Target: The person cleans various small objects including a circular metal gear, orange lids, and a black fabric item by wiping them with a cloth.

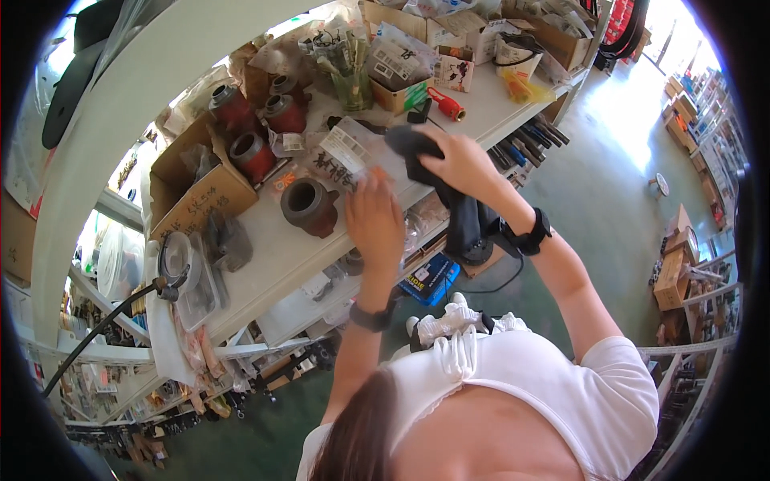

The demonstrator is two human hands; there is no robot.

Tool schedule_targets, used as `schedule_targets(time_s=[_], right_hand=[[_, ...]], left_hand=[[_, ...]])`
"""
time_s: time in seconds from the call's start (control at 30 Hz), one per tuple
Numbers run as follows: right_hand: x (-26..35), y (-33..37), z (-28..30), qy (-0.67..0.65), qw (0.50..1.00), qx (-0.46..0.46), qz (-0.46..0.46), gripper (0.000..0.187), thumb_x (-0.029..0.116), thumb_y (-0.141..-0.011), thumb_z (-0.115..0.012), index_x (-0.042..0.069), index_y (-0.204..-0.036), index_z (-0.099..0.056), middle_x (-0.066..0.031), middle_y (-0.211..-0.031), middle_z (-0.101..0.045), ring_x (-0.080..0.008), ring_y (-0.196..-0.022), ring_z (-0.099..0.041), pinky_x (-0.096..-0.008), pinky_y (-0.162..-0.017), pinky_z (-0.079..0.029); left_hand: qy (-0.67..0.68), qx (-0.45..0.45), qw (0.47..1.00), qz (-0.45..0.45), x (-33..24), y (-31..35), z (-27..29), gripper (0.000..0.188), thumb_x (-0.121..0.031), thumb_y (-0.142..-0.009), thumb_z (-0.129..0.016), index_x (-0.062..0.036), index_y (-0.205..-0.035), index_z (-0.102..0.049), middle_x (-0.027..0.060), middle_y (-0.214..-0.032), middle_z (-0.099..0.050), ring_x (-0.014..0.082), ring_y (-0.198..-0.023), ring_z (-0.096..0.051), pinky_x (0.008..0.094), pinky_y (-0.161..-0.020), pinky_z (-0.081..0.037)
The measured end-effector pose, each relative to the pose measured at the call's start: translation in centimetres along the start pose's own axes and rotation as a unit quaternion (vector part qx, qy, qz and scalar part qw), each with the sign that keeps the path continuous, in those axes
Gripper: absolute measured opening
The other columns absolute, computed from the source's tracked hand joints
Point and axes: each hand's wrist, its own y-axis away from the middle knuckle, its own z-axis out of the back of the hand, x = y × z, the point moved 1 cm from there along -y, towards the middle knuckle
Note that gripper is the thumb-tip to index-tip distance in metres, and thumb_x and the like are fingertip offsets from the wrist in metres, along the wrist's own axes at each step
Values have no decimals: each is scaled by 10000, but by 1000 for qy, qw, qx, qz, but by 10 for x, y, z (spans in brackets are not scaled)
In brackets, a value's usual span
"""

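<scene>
My right hand (468, 167) is closed around a long black item (461, 216). Its upper end is wide and blurred, its lower end round and hanging past the shelf edge; its exact kind does not show. On the white shelf, my left hand (374, 216) reaches over a clear plastic bag (343, 156) with a white label and dark writing. The fingers look stretched out and slightly blurred, with nothing visible in them. Just left of that hand stands a dark reddish metal fitting (310, 210) with a round open mouth.
Several similar fittings (253, 154) stand beside an open cardboard box (196, 196). Farther back are a glass of thin sticks (346, 84), small boxes and a red item (446, 104). A blue package (431, 279) lies below the shelf edge. Shelving (682, 272) lines the right side.
</scene>
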Motion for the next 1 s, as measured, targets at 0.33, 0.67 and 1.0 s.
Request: schedule_targets(time_s=[0.33,0.67,1.0], right_hand=[[24,-87,-92,290,932,84,201,171,176,-680,-591,146,-847,-616,-100,-660,-605,-269,-619,-611,-365,-490,-469],[27,-92,-50,120,977,42,172,352,246,-723,-589,180,-1068,-561,-128,-789,-626,-310,-697,-600,-406,-586,-480],[3,-101,-94,307,931,82,181,304,191,-693,-622,118,-982,-563,-106,-777,-617,-289,-749,-604,-397,-591,-484]], left_hand=[[36,47,998,-37,-10,25,17,227,-130,-695,-555,-38,-902,-572,126,-1050,-551,265,-1105,-455,452,-991,-300],[59,99,993,41,-6,23,47,281,-112,-709,-550,-52,-983,-566,101,-1060,-528,281,-1094,-451,444,-969,-316],[-20,77,995,-52,11,3,25,242,-95,-704,-530,8,-922,-547,159,-1017,-528,313,-1097,-451,423,-971,-334]])
